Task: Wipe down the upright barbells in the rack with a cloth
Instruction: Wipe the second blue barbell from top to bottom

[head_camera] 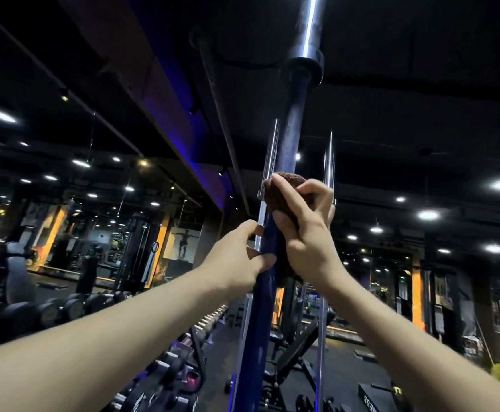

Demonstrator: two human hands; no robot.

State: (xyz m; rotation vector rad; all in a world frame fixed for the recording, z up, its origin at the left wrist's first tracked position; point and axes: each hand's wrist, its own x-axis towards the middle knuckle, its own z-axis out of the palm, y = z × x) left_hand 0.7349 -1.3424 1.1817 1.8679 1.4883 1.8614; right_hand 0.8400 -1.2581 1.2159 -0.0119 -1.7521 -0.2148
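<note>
Dim gym space filled the frame, with ceiling lights (427,215) scattered across both sides and a row of dumbbells (49,312) at lower left. At centre, a blue barbell (289,138) stood upright, reaching to the top of the frame, flanked by thinner chrome bars (329,162). The right hand (305,233) clasped a brown cloth (284,191) around the blue shaft. Just below and left of it, the left hand (240,260) gripped the same bar, fingers curled round it.
</note>
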